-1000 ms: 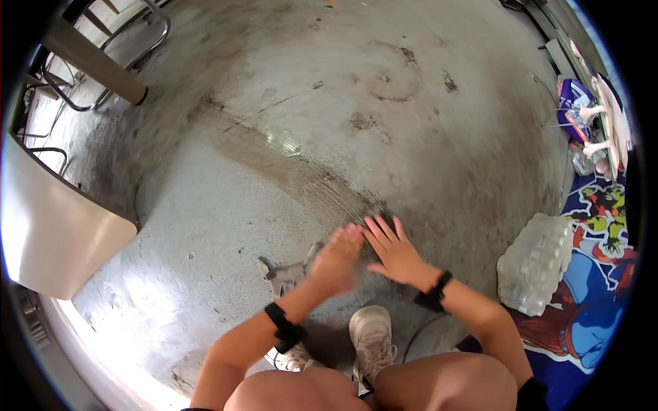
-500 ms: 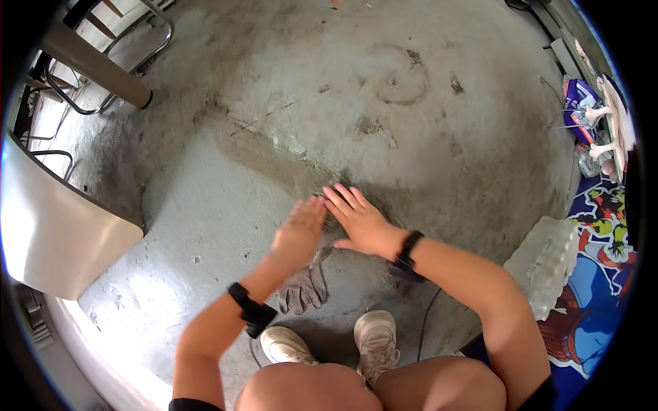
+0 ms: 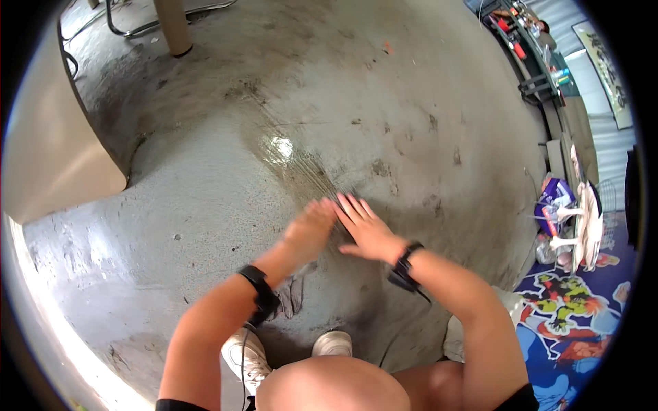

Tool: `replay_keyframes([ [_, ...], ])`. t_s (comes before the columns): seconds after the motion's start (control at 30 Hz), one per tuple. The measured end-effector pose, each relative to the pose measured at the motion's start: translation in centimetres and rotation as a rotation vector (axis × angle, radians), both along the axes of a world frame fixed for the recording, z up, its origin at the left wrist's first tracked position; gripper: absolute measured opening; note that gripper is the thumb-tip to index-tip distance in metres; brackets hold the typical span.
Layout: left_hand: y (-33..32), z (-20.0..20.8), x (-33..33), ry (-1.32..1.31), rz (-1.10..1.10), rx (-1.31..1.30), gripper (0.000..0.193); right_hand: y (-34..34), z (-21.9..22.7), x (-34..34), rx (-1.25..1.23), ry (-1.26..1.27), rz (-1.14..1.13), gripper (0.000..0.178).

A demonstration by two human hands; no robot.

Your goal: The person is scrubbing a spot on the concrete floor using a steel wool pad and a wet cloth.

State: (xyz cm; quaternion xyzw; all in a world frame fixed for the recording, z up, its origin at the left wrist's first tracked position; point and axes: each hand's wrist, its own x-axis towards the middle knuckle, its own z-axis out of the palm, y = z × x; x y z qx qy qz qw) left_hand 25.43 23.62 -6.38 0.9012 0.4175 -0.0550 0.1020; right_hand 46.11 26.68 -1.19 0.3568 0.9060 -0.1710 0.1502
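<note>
My right hand (image 3: 370, 231) is stretched out flat, fingers pointing forward and thumb apart. Beside it my left hand (image 3: 308, 229) is smeared by motion. Its fingertips meet or overlap the right hand's fingertips, and I cannot tell which. Thin dark streaks (image 3: 314, 175) run forward from the fingertips along the grey floor (image 3: 205, 219); whether these are strands or marks is unclear. A grey work glove (image 3: 293, 296) lies on the floor between my left forearm and my shoes, partly hidden by that arm. Neither hand visibly grips anything.
A beige curved panel (image 3: 75, 151) stands at the left, with a table leg (image 3: 171, 27) behind it. To the right are a purple package (image 3: 554, 202), a colourful printed mat (image 3: 569, 308) and a pale translucent sheet (image 3: 456, 339). A shelf with small items (image 3: 524, 51) stands far right.
The view has turned, so the surroundings sit differently in the picture. Both hands stay close together, and the left one is more blurred. The glove lies on the floor as before.
</note>
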Motion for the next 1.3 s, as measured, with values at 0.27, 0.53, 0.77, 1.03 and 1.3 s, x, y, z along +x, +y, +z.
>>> replay_keyframes([
  [0.27,-12.9,-2.1,12.6,-0.261,-0.268,-0.175,0.063,-17.7,1.3,12.6,-0.146,-0.205,-0.131,0.099],
  [0.53,-5.1,-1.1,6.1,-0.206,-0.24,-0.028,0.064,-10.2,0.0,7.6,-0.037,0.018,-0.263,0.097],
  [0.77,4.8,-0.1,-3.0,-0.05,-0.07,0.016,0.07,2.9,-2.3,-1.0,0.014,0.147,-0.132,0.105],
  [1.03,14.8,0.5,-19.6,0.049,0.161,0.072,0.072,16.4,-1.1,-21.9,0.04,-0.134,-0.086,0.108],
  [1.3,20.2,0.9,-21.8,0.038,0.226,0.033,0.069,22.5,-2.3,-24.8,0.199,-0.193,0.002,0.098],
])
